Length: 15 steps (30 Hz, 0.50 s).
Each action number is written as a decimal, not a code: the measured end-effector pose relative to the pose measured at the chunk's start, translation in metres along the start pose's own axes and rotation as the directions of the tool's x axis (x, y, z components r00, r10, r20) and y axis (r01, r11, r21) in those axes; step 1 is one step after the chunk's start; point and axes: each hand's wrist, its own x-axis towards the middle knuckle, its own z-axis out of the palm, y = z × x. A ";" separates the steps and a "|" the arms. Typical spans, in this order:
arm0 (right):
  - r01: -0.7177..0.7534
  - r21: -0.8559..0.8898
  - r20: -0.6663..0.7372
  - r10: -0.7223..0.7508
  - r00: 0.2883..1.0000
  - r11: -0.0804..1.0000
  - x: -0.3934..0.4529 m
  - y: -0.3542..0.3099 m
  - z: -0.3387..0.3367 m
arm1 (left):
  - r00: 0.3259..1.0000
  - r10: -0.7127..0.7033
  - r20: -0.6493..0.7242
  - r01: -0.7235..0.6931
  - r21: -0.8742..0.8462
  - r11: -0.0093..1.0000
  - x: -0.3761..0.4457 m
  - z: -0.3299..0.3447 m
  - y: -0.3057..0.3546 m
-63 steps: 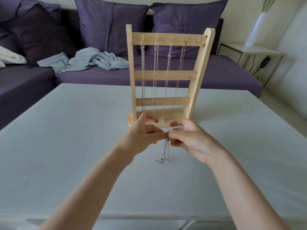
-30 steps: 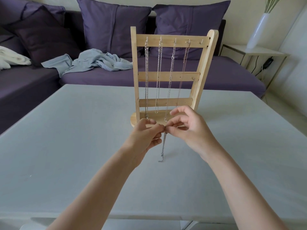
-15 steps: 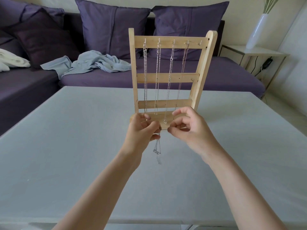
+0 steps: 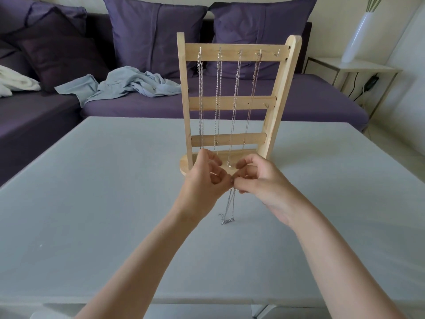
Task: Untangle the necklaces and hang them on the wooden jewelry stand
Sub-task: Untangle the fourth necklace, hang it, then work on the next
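Left fingers (image 4: 218,178): curled, tips pinching the top of the thin silver chain necklace (image 4: 230,204) where both hands meet.
Right fingers (image 4: 243,185): curled, thumb and forefinger pinching the same spot of the chain from the other side; upper fingers bent and lifted clear.
Left hand (image 4: 203,183): raised above the table, just in front of the stand's base, touching the right hand at the pinch.
Right hand (image 4: 262,183): level with the left, palm turned inward.
Held necklace: hanging straight down from the pinch in doubled strands, bottom end bunched in a small tangle touching the table surface.
Pale wooden jewelry stand with three crossbars (image 4: 232,103): upright on its rounded base, just behind the hands.
Four silver chains already hung (image 4: 218,100): one on each of the four left hooks of the top bar, hanging past the lower bars; the hook at the far right of that bar bare.
Light grey table (image 4: 92,192): carrying the stand.
Purple sofa with cushions (image 4: 299,107): behind the table, a crumpled pale blue cloth (image 4: 128,85) lying on its seat.
White vase (image 4: 356,35): on a side table at far right.
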 end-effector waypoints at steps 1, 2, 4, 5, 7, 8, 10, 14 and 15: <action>-0.032 0.031 -0.015 0.032 0.999 0.999 0.000 0.000 -0.001 | 1.000 0.002 0.018 -0.002 0.011 1.000 -0.001 0.001 -0.001; -0.059 0.062 -0.033 0.061 0.998 0.996 0.000 0.001 -0.001 | 0.999 0.002 0.032 -0.003 0.019 1.000 -0.002 0.002 -0.002; -0.080 0.085 -0.053 0.085 0.995 0.993 -0.001 0.002 -0.002 | 0.999 -0.002 0.053 0.000 0.020 1.000 -0.003 0.003 -0.002; -0.079 0.074 -0.052 0.083 0.995 0.994 -0.001 0.003 -0.002 | 0.998 -0.010 0.059 0.009 0.010 1.000 -0.004 0.004 -0.002; -0.072 0.054 -0.043 0.075 0.996 0.996 -0.001 0.003 -0.001 | 0.998 -0.038 0.059 0.039 -0.025 0.999 -0.004 0.004 -0.001; -0.069 0.055 -0.040 0.071 0.997 0.996 -0.001 0.003 -0.001 | 0.997 -0.056 0.052 0.059 -0.044 0.997 -0.004 0.004 -0.001; -0.051 0.030 -0.028 0.052 0.998 0.998 -0.001 0.003 -0.001 | 0.994 -0.101 0.036 0.104 -0.087 0.991 -0.004 0.002 0.000; 0.030 -0.122 0.038 -0.026 0.999 0.992 -0.002 0.002 -0.004 | 0.984 -0.179 0.017 0.180 -0.169 0.969 -0.004 -0.001 -0.002; 0.052 -0.155 0.047 -0.045 0.998 0.987 -0.002 0.002 -0.004 | 0.981 -0.195 0.016 0.195 -0.185 0.963 -0.003 -0.001 -0.002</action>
